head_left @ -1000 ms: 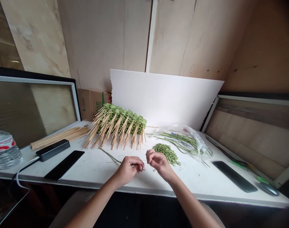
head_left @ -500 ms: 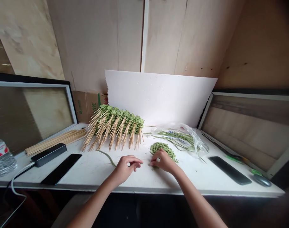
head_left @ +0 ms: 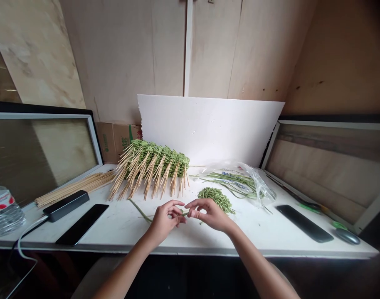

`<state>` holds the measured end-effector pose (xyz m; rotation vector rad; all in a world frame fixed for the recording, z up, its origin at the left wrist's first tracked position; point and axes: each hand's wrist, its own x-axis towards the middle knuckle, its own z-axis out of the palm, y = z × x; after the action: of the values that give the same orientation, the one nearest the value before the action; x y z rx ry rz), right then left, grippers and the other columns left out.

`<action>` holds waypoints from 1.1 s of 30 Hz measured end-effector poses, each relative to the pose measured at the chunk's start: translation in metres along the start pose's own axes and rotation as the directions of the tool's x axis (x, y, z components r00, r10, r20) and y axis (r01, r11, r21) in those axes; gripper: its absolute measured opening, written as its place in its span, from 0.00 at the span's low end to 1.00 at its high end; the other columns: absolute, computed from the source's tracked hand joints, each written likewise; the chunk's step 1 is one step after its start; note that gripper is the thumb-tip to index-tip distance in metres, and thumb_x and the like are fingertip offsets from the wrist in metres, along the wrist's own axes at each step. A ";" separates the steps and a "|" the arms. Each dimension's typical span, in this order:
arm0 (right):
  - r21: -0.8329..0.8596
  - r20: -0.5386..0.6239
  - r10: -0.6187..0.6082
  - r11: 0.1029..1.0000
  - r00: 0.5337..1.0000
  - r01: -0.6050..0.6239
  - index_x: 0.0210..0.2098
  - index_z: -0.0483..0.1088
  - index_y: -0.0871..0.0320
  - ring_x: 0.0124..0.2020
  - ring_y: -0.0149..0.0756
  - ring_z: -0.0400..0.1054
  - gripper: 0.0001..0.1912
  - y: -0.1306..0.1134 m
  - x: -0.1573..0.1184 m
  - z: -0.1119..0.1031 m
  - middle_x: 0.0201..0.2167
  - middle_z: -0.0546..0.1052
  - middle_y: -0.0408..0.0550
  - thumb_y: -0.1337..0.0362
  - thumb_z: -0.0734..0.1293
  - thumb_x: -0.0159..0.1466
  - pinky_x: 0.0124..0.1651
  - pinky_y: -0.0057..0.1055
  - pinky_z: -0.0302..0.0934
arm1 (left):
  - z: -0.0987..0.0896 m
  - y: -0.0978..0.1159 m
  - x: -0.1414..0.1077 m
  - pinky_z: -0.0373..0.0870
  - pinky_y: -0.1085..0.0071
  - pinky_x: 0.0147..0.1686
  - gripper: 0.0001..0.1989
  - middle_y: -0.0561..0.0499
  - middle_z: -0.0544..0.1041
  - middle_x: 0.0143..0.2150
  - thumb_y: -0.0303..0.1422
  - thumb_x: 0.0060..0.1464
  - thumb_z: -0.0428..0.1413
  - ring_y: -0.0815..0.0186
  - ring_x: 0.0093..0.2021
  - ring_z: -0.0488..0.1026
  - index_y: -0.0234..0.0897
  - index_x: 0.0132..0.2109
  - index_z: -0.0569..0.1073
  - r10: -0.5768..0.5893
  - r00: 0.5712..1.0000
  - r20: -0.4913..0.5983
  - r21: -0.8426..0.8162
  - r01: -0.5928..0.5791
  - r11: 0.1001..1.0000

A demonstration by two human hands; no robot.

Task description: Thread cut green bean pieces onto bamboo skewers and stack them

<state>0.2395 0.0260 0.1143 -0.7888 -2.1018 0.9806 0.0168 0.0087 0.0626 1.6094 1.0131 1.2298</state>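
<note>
My left hand (head_left: 165, 219) is pinched closed near the table's front, around a thin stick whose end shows to its left. My right hand (head_left: 210, 214) meets it fingertip to fingertip, closed on a small green piece (head_left: 185, 213) between the two hands. Just behind my right hand lies a pile of short green pieces (head_left: 217, 197). A long green stem (head_left: 140, 210) rests on the table left of my left hand. Farther back on the left, many wooden sticks carrying green pieces (head_left: 159, 160) are stacked with their bare ends toward me.
Bare sticks (head_left: 77, 187), a black box (head_left: 67, 205), a dark phone (head_left: 82, 224) and a water bottle (head_left: 6, 211) are on the left. Long stems in a clear bag (head_left: 236, 180), another phone (head_left: 304, 223) and a mouse (head_left: 347, 236) are on the right.
My right hand has moved left from the green pile to my left hand, with a green piece now at its fingertips. The view has shifted slightly.
</note>
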 end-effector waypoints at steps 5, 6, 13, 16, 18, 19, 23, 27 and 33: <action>-0.127 -0.073 -0.056 0.991 0.996 0.046 0.40 0.82 0.52 0.40 0.41 0.76 0.14 -0.005 0.000 0.010 0.38 0.83 0.49 0.49 0.72 0.66 0.44 0.35 0.67 | -0.001 0.006 -0.001 0.77 0.65 0.36 0.24 0.47 0.82 0.33 0.40 0.51 0.70 0.60 0.34 0.80 0.35 0.52 0.77 0.007 0.999 0.034 0.027 -0.008 1.000; -0.150 -0.085 -0.052 0.988 0.995 0.038 0.39 0.82 0.52 0.40 0.41 0.76 0.14 -0.004 -0.001 0.010 0.38 0.83 0.49 0.49 0.71 0.67 0.43 0.35 0.67 | -0.003 0.007 -0.001 0.77 0.64 0.38 0.23 0.46 0.83 0.35 0.40 0.50 0.70 0.60 0.35 0.80 0.35 0.51 0.79 0.010 0.999 0.042 0.052 -0.012 0.999; -0.246 -0.106 -0.115 0.965 0.988 0.086 0.42 0.80 0.51 0.41 0.43 0.72 0.12 0.000 -0.001 0.011 0.38 0.82 0.49 0.50 0.70 0.68 0.42 0.37 0.66 | -0.007 0.014 -0.002 0.75 0.64 0.38 0.14 0.45 0.84 0.34 0.42 0.56 0.65 0.59 0.33 0.79 0.36 0.42 0.84 0.035 0.999 0.031 0.183 -0.040 0.982; -0.292 -0.108 -0.208 0.941 0.972 0.169 0.40 0.80 0.51 0.41 0.44 0.69 0.09 0.001 0.001 0.015 0.34 0.80 0.49 0.53 0.72 0.67 0.45 0.40 0.65 | -0.006 0.018 -0.003 0.75 0.65 0.38 0.13 0.45 0.84 0.33 0.41 0.55 0.66 0.59 0.33 0.79 0.35 0.40 0.84 0.015 0.999 0.037 0.128 -0.020 0.992; -0.305 -0.121 -0.254 0.929 0.960 0.208 0.39 0.79 0.51 0.41 0.45 0.68 0.06 0.001 0.001 0.017 0.33 0.79 0.50 0.58 0.70 0.69 0.46 0.41 0.64 | -0.005 0.021 -0.003 0.75 0.65 0.38 0.12 0.45 0.83 0.32 0.40 0.55 0.66 0.59 0.33 0.78 0.35 0.38 0.83 0.016 0.999 0.043 0.135 -0.021 0.991; -0.309 -0.127 -0.271 0.925 0.954 0.222 0.39 0.79 0.52 0.42 0.46 0.67 0.05 0.001 0.001 0.018 0.33 0.79 0.50 0.61 0.69 0.69 0.46 0.42 0.64 | -0.005 0.022 -0.003 0.74 0.65 0.38 0.11 0.45 0.83 0.32 0.39 0.55 0.65 0.59 0.33 0.78 0.35 0.37 0.83 0.024 0.998 0.050 0.155 -0.031 0.987; -0.278 -0.144 -0.292 0.929 0.946 0.244 0.36 0.77 0.52 0.43 0.45 0.66 0.09 0.003 0.000 0.024 0.33 0.77 0.49 0.70 0.66 0.69 0.47 0.42 0.62 | -0.003 0.023 -0.004 0.73 0.67 0.37 0.08 0.47 0.80 0.29 0.31 0.58 0.60 0.62 0.32 0.76 0.36 0.32 0.82 0.105 0.990 0.098 0.214 -0.124 0.969; -0.114 -0.167 -0.252 0.965 0.953 0.235 0.33 0.76 0.53 0.43 0.43 0.67 0.08 0.011 0.001 0.031 0.32 0.76 0.47 0.67 0.68 0.69 0.49 0.40 0.62 | -0.002 0.020 -0.005 0.73 0.70 0.35 0.11 0.48 0.79 0.28 0.22 0.54 0.55 0.63 0.31 0.76 0.35 0.28 0.81 0.178 0.974 0.137 0.152 -0.198 0.968; 0.216 -0.102 -0.180 0.956 0.978 0.198 0.31 0.76 0.55 0.39 0.41 0.69 0.12 0.027 0.003 0.036 0.31 0.74 0.46 0.55 0.74 0.65 0.49 0.39 0.63 | -0.001 0.016 -0.005 0.74 0.70 0.35 0.14 0.48 0.80 0.27 0.19 0.51 0.52 0.65 0.30 0.77 0.34 0.28 0.81 0.172 0.967 0.188 0.060 -0.186 0.981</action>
<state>0.2161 0.0287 0.0761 -0.4946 -1.9148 1.0410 0.0168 -0.0013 0.0764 1.8700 0.8229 1.1477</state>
